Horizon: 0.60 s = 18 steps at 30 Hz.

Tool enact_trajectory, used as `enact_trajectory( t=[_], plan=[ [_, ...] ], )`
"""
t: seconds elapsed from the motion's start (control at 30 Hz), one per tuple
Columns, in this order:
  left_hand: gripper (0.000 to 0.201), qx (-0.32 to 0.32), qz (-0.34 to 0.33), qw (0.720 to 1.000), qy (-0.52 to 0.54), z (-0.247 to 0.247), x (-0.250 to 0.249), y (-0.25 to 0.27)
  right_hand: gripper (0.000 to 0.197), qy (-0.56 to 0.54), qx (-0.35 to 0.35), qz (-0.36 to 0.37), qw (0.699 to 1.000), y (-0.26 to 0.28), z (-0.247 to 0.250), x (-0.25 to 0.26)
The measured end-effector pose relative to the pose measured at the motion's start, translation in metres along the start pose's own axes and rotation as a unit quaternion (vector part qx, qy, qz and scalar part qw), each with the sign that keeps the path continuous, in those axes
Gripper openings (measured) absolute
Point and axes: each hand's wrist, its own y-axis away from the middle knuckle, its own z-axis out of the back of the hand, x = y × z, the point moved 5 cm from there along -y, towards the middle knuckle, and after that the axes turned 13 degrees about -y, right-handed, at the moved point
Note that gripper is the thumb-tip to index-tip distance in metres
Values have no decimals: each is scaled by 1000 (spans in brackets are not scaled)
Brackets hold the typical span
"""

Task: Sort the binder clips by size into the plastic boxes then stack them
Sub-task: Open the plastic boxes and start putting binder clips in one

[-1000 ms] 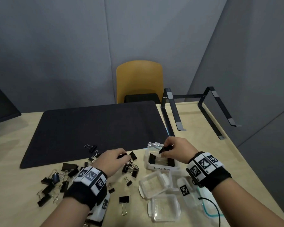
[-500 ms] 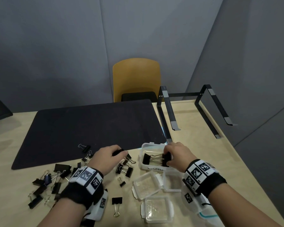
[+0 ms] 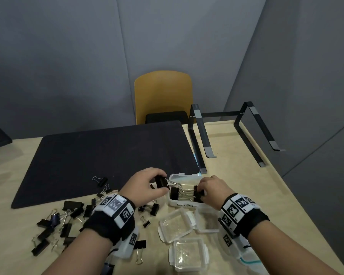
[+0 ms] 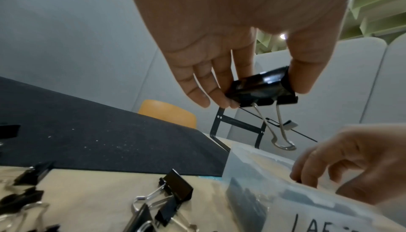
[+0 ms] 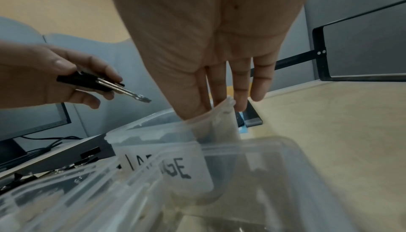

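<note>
While the left hand (image 3: 145,185) pinches a large binder clip (image 3: 162,183) just above the labelled box (image 3: 184,204) at frame centre, the right hand (image 3: 212,190) reaches straight-fingered into it, gripping nothing visible.

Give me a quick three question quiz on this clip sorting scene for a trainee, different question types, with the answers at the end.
1. True or false: the left hand pinches a black binder clip by its body.
2. What word is handwritten on the plastic box that the right hand reaches into?
3. The two smaller boxes nearest the person hold: A) clips B) no clips C) lids only.

Key: 1 true. 2 LARGE. 3 B.
</note>
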Motion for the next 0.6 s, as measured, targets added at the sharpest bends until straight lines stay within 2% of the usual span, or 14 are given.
enact_trajectory(
  t=[0.2,0.43,0.53,0.6],
  plan=[
    [42,64,-46,992,-101,-15,-14,-16,27,-31,-10,0,999,-2,-1,-1],
    [43,146,-79,970,-175,-42,-23,-32,26,-47,-13,5,999,-3,-2,-2],
    [44,158,-97,958,-218,-51,-24,-35,26,-53,-14,5,998,-3,-2,-2],
    [42,143,-101,955,-240,-52,-24,-36,26,-54,-17,7,998,-3,-2,-3]
  ],
)
